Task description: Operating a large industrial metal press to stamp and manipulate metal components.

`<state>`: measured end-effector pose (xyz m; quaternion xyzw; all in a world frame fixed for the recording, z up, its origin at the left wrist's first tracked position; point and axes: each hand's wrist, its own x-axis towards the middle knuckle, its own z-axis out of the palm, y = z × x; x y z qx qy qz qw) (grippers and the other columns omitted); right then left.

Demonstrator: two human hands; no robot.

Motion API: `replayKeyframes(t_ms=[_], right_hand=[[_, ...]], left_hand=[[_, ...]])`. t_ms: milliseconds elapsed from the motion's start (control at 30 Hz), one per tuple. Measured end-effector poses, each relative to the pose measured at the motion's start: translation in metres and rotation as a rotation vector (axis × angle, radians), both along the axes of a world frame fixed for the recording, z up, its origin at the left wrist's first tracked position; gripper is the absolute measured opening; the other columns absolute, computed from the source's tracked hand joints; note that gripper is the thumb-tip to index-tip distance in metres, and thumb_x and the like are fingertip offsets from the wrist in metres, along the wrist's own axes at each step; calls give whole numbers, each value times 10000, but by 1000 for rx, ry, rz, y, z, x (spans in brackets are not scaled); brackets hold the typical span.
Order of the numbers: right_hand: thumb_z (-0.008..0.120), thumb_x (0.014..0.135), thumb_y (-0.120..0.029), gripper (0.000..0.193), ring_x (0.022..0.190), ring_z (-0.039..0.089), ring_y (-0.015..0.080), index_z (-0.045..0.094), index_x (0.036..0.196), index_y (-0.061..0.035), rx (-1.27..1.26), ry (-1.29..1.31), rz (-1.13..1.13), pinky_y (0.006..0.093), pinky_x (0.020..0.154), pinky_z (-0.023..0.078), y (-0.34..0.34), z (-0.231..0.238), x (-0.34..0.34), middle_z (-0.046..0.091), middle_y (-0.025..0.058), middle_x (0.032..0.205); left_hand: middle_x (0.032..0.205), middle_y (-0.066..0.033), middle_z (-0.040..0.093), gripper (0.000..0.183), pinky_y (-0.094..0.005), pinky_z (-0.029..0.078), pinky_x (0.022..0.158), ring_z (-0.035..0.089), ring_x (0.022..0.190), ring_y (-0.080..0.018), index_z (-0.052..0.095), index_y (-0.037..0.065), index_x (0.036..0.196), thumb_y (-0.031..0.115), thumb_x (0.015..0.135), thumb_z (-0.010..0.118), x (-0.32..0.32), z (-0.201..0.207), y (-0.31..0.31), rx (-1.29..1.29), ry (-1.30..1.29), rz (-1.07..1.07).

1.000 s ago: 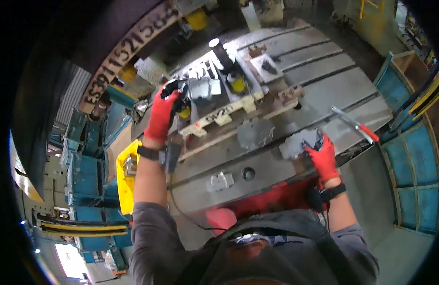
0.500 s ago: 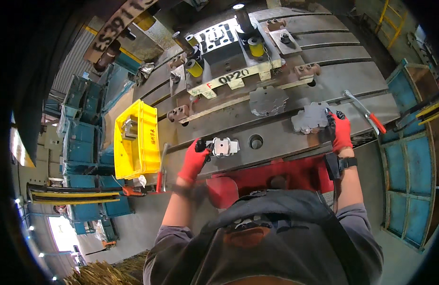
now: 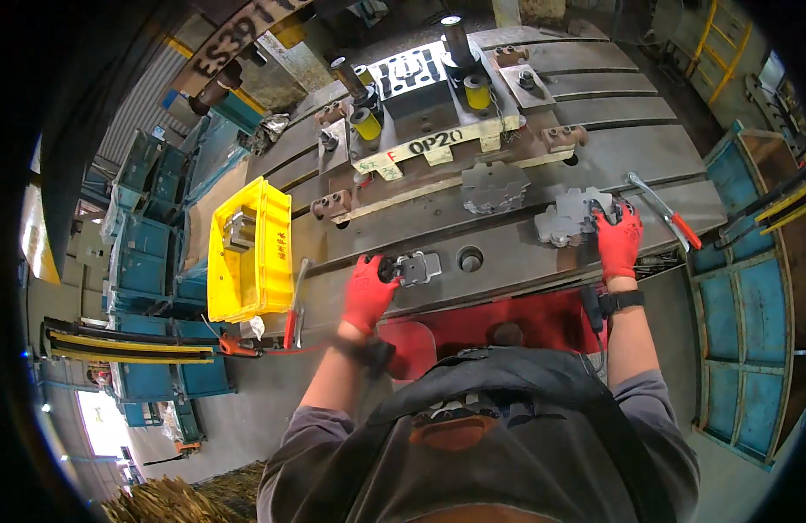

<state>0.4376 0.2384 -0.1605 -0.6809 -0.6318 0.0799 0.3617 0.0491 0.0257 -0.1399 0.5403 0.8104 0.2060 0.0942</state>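
My left hand (image 3: 372, 286), in a red glove with black fingertips, pinches the left end of a small grey stamped metal plate (image 3: 419, 268) at the press bed's front edge. Over on the right, my gloved right hand (image 3: 619, 237) has its fingers bent around the right edge of some flat grey metal plates (image 3: 563, 220) lying on the bed. Whether it grips just the top one is hidden by the fingers. Another stack of notched dark plates (image 3: 494, 186) lies between the hands, farther back.
Behind stands a die block (image 3: 416, 100) with posts and yellow cylinders. A yellow bin (image 3: 277, 253) holding a metal block sits left, beside red-handled pliers (image 3: 291, 322). More red-handled pliers (image 3: 664, 211) lie right. The steel bed (image 3: 386, 227) has a round hole (image 3: 469, 259).
My left hand has shifted slightly right with the small plate, whose face now looks darker and tilted differently. My right hand's fingers have curled further over the plates' edge.
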Motion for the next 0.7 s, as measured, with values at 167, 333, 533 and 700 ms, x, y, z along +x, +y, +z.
replayKeyframes(t_ms=[167, 333, 533, 700], right_hand=[[724, 715, -244, 383, 1018, 524, 283, 633, 1042, -66, 247, 56, 100, 375, 880, 413, -8, 14, 3, 561, 153, 1092], [696, 755, -109, 297, 799, 588, 137, 635, 1028, -7, -185, 778, 174, 276, 688, 474, -1, 32, 1, 634, 74, 982], [592, 820, 15, 306, 785, 581, 88, 596, 1125, -7, -127, 1292, 564, 227, 673, 492, 39, 110, -71, 635, 30, 963], [620, 787, -5, 337, 759, 601, 98, 614, 1118, -63, 4, 1106, 778, 244, 664, 499, 107, 152, -167, 661, 30, 907]], left_hand=[[1097, -200, 511, 478, -411, 427, 871, 508, 1005, -368, 557, 30, 1087, 181, 666, 723, 10, 6, 5, -11, 34, -9], [1075, -183, 535, 423, -380, 432, 846, 519, 1000, -337, 566, 16, 1067, 185, 706, 709, -6, -3, -1, 159, 3, -1], [887, -94, 625, 265, -301, 461, 704, 592, 786, -198, 609, 11, 1000, 201, 817, 634, -39, 1, -38, 226, -675, 188], [775, -47, 644, 272, -261, 457, 611, 584, 662, -121, 645, 28, 965, 265, 894, 533, -72, 6, -103, -30, -415, -166]])
